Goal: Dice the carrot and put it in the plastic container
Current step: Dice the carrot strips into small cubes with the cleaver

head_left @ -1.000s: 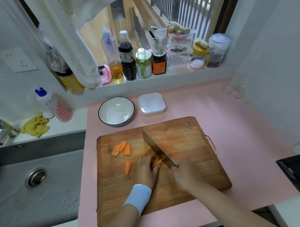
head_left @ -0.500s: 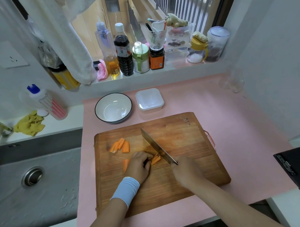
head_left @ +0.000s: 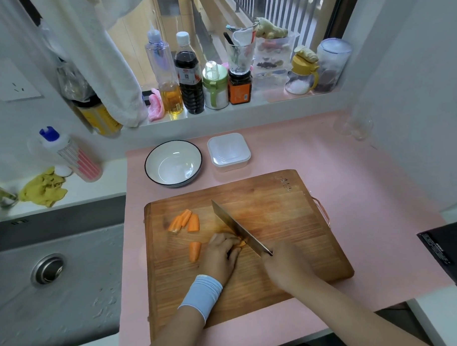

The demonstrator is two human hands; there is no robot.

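Observation:
On the wooden cutting board [head_left: 283, 222] my left hand [head_left: 220, 256] curls its fingers over a carrot piece [head_left: 241, 243], mostly hidden beneath them. My right hand [head_left: 285, 265] grips the handle of a cleaver [head_left: 239, 228], whose blade lies against the left fingers at the carrot. Three cut carrot sticks [head_left: 183, 221] lie at the board's left, and one more carrot stick [head_left: 194, 251] sits just left of my left hand. The square plastic container [head_left: 228, 152] stands behind the board, with nothing orange visible in it.
A white bowl [head_left: 173, 163] with a dark rim stands left of the container. The sink [head_left: 52, 277] lies to the left. Bottles and jars [head_left: 190, 78] line the window sill. A glass [head_left: 358, 124] stands at the back right, a black appliance [head_left: 450, 248] at the right edge.
My left hand has slid slightly left along the carrot, covering more of it, and the cleaver has followed it. The loose carrot sticks have stayed put.

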